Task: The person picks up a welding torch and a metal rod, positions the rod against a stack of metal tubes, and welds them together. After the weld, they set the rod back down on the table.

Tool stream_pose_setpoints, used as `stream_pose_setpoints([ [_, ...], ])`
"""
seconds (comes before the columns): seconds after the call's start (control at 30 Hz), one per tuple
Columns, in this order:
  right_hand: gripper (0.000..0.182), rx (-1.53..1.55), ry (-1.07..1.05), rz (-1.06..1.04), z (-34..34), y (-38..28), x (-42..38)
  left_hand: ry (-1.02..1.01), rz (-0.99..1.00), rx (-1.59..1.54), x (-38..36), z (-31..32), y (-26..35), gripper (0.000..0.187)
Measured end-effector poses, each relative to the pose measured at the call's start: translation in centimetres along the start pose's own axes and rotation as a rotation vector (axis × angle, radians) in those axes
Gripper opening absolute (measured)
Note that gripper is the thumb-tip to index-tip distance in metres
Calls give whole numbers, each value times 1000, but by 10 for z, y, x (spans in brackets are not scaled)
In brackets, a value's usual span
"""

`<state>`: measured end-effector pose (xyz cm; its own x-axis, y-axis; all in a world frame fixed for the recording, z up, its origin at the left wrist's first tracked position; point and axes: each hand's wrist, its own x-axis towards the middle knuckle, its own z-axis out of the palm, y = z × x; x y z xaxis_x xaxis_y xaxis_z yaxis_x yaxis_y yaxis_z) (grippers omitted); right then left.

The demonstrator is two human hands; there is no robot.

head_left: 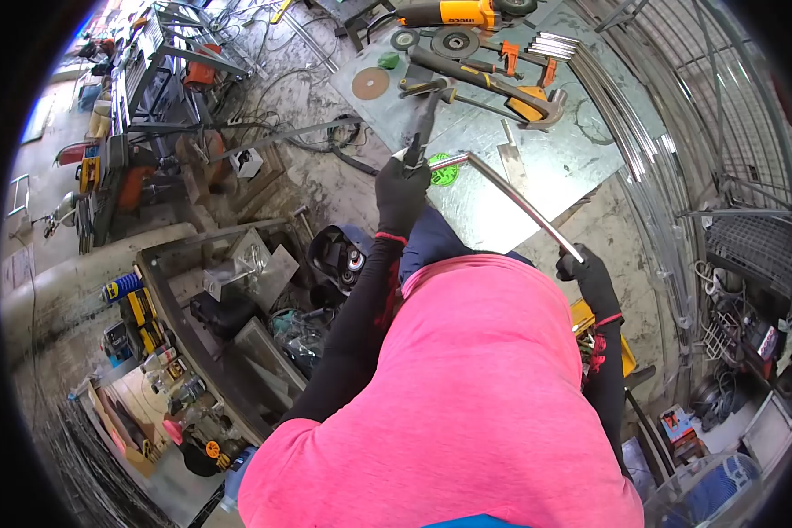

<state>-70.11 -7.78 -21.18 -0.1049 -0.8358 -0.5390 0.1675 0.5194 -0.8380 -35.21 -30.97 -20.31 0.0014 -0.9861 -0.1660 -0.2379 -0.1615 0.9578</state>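
My left hand (pixel 403 198), in a black glove, is closed around a dark grey hand tool (pixel 422 123) that points away from me; its exact kind I cannot tell. Beside this hand lies one end of a shiny metal tube (pixel 515 198), which has a sharp bend near that end. The tube slopes down to the right, and my gloved right hand (pixel 591 280) grips its lower end. Under the bend, a bright green openwork piece (pixel 444 170) rests on the metal sheet (pixel 493 224).
On the sheet are a claw hammer (pixel 546 110), a yellow angle grinder (pixel 458 13), a grinding disc (pixel 455 42), a brown disc (pixel 370 84) and an orange clamp (pixel 510 57). Long metal tubes (pixel 620 106) run along the right. A tool-filled frame (pixel 172 295) stands at the left.
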Motion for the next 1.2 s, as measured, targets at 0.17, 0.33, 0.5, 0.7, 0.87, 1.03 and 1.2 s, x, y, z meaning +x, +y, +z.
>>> stream_pose_setpoints([
  [0.17,35,-383,-7,131,10,-4,2,15,10,-22,7,-7,-16,33],
  [0.33,51,-291,48,3,4,-12,13,25,98,153,3,-9,-14,33],
  [0.5,51,-179,289,-169,-11,-4,31,87,118,159,4,-2,-32,31],
  [0.7,58,-916,784,-610,-24,-63,68,67,103,69,3,-3,-29,24],
  [0.87,48,-1138,979,-364,-34,-114,119,-7,24,27,2,-10,-21,29],
  [1.03,43,-1244,976,-143,-47,-115,140,-13,32,64,-10,-11,-22,31],
  [1.2,44,-1487,939,-235,-48,-131,137,19,58,68,-15,-9,-15,30],
])
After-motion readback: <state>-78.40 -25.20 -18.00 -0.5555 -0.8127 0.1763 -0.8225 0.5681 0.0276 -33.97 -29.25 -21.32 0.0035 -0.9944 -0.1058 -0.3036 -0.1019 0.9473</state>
